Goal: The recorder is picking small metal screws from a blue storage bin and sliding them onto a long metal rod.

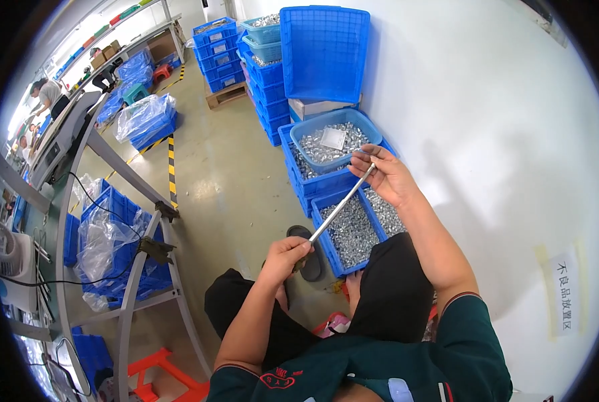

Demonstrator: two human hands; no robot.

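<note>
- Rod (338, 209), thin and metal, runs from the seated person's left hand (284, 256) at about 7 o'clock up to the right hand (385, 175) at 1 o'clock, held over the lap.
- Left grip is a closed fist round the rod's lower end; right grip pinches the upper tip between thumb and fingertips.
- Just beyond the knees, at 12 o'clock, an open blue crate (353, 231) on the floor is heaped with small silvery parts; the rod looks bare, so the work seems barely begun.
- Behind it a pale blue tub (335, 139) of the same parts sits on stacked crates.
- White wall (500, 134) closes in at 3 o'clock; the steel desk (85, 201) stands at 9 o'clock, with open floor (232, 181) between.
</note>
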